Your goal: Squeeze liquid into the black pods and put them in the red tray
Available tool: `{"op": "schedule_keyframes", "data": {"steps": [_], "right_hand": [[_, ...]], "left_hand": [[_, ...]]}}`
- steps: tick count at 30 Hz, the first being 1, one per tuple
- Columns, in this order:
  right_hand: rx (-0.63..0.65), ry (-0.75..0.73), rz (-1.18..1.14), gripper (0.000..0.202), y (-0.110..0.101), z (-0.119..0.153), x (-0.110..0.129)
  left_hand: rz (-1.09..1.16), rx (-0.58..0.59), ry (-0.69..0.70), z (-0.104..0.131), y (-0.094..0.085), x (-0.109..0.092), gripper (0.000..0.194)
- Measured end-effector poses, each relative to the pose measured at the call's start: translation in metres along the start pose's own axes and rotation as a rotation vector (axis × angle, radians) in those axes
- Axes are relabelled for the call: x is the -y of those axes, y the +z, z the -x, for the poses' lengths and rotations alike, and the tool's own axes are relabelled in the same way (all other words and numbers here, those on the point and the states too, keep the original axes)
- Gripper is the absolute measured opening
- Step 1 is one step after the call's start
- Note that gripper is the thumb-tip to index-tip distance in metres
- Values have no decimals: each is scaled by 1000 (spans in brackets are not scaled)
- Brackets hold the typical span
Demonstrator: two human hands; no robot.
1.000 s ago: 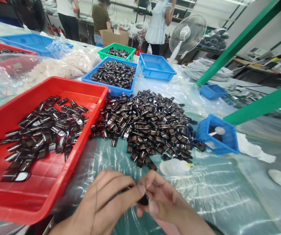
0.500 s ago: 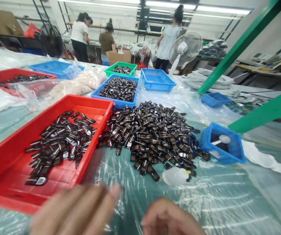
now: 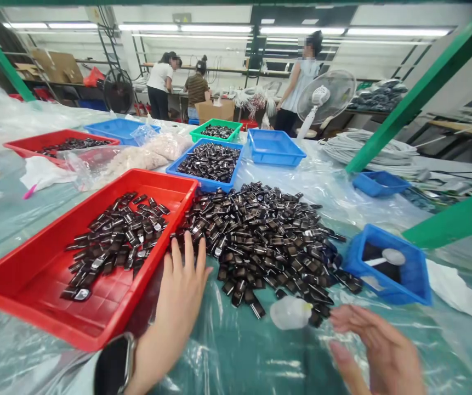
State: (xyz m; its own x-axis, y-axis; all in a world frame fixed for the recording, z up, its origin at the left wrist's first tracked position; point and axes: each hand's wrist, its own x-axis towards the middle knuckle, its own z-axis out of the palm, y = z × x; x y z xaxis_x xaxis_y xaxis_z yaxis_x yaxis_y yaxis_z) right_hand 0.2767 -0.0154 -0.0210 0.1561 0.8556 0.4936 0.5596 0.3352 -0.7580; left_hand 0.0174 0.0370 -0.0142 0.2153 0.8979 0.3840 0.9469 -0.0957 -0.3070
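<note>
A large heap of small dark brown, shiny plastic pieces (image 3: pixel 268 236) lies on the plastic-covered table. My left hand (image 3: pixel 184 280), fingers spread and palm down, reaches to the heap's left edge, its fingertips at the nearest pieces. Beside it stands a red tray (image 3: pixel 50 241) with more of the same pieces loosely spread inside. My right hand (image 3: pixel 379 345) is at the lower right, thumb and fingers apart, nothing visible in it. Just left of that hand, a small translucent white bottle (image 3: pixel 290 312) with a yellowish tip lies against the front of the heap.
Behind the heap, a blue tray (image 3: pixel 238 178) and a green tray (image 3: pixel 197 134) hold similar pieces. A small blue bin (image 3: pixel 414 274) with a white spoon (image 3: pixel 392 256) stands right. A green post (image 3: pixel 416 99) slants across the right side. Several people work at the back near a fan (image 3: pixel 321 96).
My left hand has moved forward to the heap's left edge, fingers spreading. My right hand has shifted right and opened. The view has tilted up slightly and turned left.
</note>
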Motion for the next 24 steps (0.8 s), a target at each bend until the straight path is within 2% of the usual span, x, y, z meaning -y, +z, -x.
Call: {"op": "schedule_keyframes", "data": {"steps": [4,9,11,14,17,21,24], "right_hand": [[218,74,100,46,4,8,-7],[316,134,119,47,11,14,0],[312,128,94,45,13,13,1],[244,125,70,40,17,11,2],[220,134,100,38,21,12,3],[273,133,181,45,23,13,3],[296,83,242,46,22,10,2]], "left_hand": [[5,58,-85,-17,14,5,68],[51,98,-67,-14,14,1,66],[85,103,-27,-11,8,-3,61],[140,95,38,-6,-3,-6,54],[158,60,13,-5,-8,-2,54],[154,32,-106,-6,1,4,61],[204,33,-67,-3,9,-2,60]]}}
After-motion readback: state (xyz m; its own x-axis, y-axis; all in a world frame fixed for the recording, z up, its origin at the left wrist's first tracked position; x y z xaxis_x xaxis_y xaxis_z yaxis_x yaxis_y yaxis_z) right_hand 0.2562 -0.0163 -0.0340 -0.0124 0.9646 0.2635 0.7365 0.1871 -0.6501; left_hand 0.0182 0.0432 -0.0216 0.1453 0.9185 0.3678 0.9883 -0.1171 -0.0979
